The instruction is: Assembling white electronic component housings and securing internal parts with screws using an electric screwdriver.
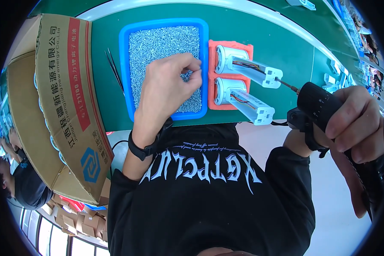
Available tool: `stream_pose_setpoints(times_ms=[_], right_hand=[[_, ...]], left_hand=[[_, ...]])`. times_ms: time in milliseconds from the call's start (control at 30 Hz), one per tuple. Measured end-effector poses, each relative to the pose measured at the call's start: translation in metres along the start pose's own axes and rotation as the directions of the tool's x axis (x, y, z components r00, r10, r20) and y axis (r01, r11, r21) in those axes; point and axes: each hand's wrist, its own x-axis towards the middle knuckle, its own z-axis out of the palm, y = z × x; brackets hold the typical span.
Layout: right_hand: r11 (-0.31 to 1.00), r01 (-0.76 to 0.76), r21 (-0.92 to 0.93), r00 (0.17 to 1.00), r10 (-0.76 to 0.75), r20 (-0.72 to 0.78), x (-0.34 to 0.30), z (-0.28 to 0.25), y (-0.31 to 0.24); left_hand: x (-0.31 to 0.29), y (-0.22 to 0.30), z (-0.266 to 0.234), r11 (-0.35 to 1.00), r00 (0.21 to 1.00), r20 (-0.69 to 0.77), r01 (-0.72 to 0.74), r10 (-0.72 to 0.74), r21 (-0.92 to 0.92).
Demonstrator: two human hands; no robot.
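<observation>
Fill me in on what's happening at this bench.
A person's left hand is over a blue tray of small metal parts, likely screws, curled inward; whether it pinches one isn't clear. The right hand grips a black screwdriver, its bit at the end of the upper white housing. That and the lower white housing sit in an orange foam holder beside the tray.

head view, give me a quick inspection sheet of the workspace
Surface: green table, near edge just below the tray
Job's things: blue tray of small screws; two white parts on orange foam; black screwdriver, bit at the upper part's end, contact unclear
Clutter: tweezers left of the tray; open cardboard box farther left
Hands: left hand over the screws, whether it holds one unclear; right hand grips the screwdriver
Cables: dark cable left of the screwdriver; another beside the left forearm
Surroundings: another person at left; stacked boxes at lower left
</observation>
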Motion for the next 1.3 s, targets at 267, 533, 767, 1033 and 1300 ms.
stream_pose_setpoints(times_ms=[267, 533, 767, 1033, 1300], right_hand=[[1.0, -0.009, -0.028, 0.999, 0.011, 0.049, 0.002, -0.002, -0.002], [0.999, -0.011, -0.046, 0.994, 0.016, 0.106, 0.001, -0.01, 0.002], [0.999, 0.04, -0.013, 0.999, -0.04, 0.007, 0.0, -0.012, -0.002], [0.987, 0.159, 0.035, 0.977, -0.152, -0.147, 0.005, -0.002, -0.017], [0.968, 0.237, 0.078, 0.946, -0.212, -0.245, 0.007, 0.001, -0.027]], left_hand=[[0.02, 0.012, 0.034, 0.964, 0.981, -0.109, -0.18, 0.161, -0.198], [0.016, 0.006, 0.059, 0.927, 0.972, -0.209, -0.172, 0.105, -0.335], [0.015, 0.001, 0.058, 0.927, 0.985, -0.152, -0.131, 0.082, -0.351], [0.017, 0.001, 0.056, 0.942, 0.978, -0.175, -0.162, 0.113, -0.295], [0.012, 0.006, 0.053, 0.834, 0.979, -0.183, -0.171, 0.085, -0.524]])
